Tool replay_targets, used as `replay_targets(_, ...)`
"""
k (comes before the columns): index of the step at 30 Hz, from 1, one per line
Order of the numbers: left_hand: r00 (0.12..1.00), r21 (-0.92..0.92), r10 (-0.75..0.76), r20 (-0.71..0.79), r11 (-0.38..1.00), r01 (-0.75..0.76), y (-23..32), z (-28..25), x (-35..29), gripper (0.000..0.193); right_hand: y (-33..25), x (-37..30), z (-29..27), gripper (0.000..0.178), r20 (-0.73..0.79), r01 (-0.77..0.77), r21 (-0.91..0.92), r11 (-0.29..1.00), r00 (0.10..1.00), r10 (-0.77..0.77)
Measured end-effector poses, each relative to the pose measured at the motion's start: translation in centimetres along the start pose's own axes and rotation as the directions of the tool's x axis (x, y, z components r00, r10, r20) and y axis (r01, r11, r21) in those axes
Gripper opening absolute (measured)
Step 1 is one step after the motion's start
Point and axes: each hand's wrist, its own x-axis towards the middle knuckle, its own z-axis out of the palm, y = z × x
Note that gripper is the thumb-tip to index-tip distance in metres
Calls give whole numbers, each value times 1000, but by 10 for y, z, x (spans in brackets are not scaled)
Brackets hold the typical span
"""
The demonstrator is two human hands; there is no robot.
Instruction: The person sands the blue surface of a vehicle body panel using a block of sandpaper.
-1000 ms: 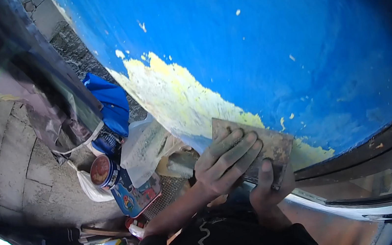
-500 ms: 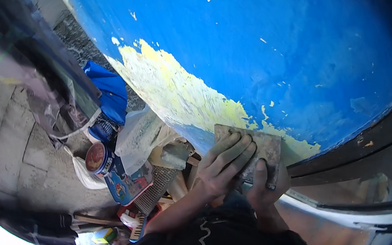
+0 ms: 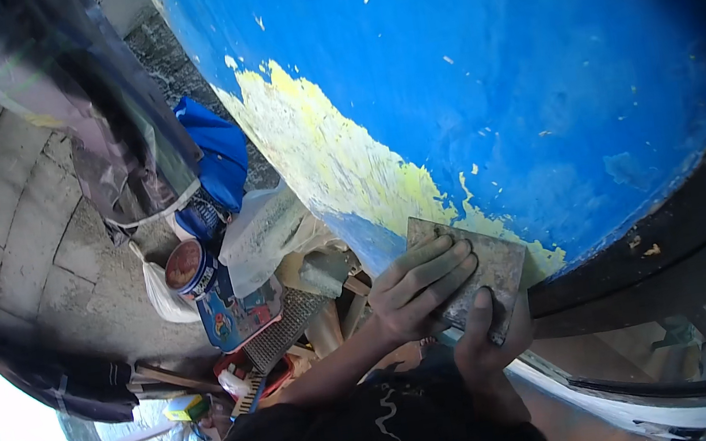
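Note:
My left hand (image 3: 425,289) lies across the left part of a flat, worn, grey-brown rectangular plate (image 3: 499,266), fingers pressed on its face. My right hand (image 3: 492,338) grips the plate's lower right part, the thumb on its face and the other fingers mostly hidden behind. The plate rests against or just over the lower edge of a large curved blue panel (image 3: 476,70). A rough yellow-white patch (image 3: 335,151) of filler runs along the panel's left edge down to the plate. Whether the plate is a sanding block or a spreader, I cannot tell.
To the left are an open round tub (image 3: 185,266) of reddish-brown paste, a colourful tray (image 3: 240,311), a metal grating (image 3: 291,327), a blue bag (image 3: 215,154) and clear plastic sheeting (image 3: 131,160). A dark frame (image 3: 644,262) borders the panel at lower right.
Both hands and the plate sit slightly farther right in the picture. The view has shifted, so the tub and bags also appear farther right. The grip looks the same.

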Motion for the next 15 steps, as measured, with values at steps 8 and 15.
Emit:
replay_targets(8, 999, -1, 28, 35, 1000, -28, 0, -4, 21, 36, -6, 7, 8, 31, -195, -36, 33, 999, 980, 41)
replay_targets(15, 995, -41, 86, 43, 996, -84, -1, -4, 18, 32, 0, -1, 4, 32, -182, 8, -153, 988, 983, -36)
